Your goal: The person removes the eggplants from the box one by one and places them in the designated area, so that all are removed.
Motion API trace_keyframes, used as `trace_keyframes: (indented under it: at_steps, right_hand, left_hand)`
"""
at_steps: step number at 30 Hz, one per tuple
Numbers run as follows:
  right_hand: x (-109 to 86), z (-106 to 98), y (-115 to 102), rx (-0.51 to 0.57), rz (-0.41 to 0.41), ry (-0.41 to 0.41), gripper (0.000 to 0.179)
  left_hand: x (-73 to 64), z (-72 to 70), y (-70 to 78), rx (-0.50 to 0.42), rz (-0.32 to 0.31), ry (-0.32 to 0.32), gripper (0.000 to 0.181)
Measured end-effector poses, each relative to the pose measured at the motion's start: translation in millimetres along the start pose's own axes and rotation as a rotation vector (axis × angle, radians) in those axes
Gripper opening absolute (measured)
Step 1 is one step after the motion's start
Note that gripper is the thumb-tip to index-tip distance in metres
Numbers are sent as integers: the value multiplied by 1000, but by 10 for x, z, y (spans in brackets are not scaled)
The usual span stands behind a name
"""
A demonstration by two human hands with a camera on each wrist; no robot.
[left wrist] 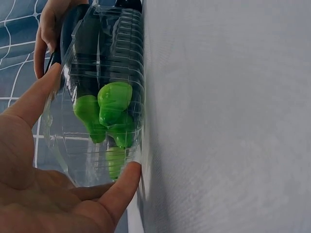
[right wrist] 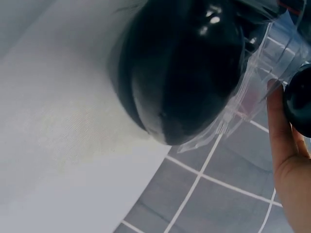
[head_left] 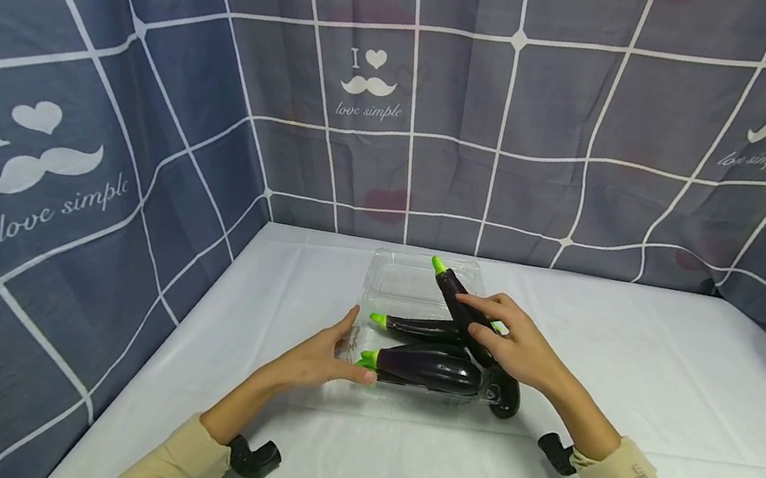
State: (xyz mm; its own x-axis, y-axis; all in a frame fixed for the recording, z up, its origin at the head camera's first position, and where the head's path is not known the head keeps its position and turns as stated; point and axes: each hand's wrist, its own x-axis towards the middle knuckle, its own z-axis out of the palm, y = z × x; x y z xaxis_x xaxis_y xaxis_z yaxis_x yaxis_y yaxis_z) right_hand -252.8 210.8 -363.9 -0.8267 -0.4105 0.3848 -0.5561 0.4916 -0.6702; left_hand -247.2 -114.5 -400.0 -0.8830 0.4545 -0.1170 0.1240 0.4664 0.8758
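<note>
My right hand (head_left: 512, 345) grips a dark eggplant (head_left: 458, 296), tilted with its green stem up and to the left, over the right part of a clear plastic clamshell container (head_left: 373, 304). My left hand (head_left: 316, 357) rests at the container's left end, straight fingers spread and thumb along the near side. Inside lie several eggplants (head_left: 434, 369), and their green stems (left wrist: 115, 99) show through the plastic in the left wrist view. Another eggplant's rounded end (head_left: 506, 398) is beside the container's right end. The right wrist view shows dark eggplant bodies (right wrist: 180, 73) close up.
The container's clear lid (head_left: 396, 270) stands raised on the far side. A white cloth (head_left: 631, 367) covers the table. A grey checked curtain (head_left: 548, 131) hangs behind it and continues along the left side. A black camera mount (head_left: 255, 459) is on the left wrist.
</note>
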Motion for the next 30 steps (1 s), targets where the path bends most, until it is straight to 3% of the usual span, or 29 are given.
trace_keyframes:
  at_steps: [14, 22, 30]
  right_hand:
    - [-175, -148, 56, -35, 182, 124, 46]
    - [-267, -232, 127, 150, 248, 153, 49]
    - [-371, -286, 156, 73, 277, 160, 47]
  left_hand:
    - [-9, 3, 11, 25, 4, -5, 116]
    - [-4, 8, 6, 13, 9, -9, 115]
    - [-2, 1, 3, 12, 15, -8, 116]
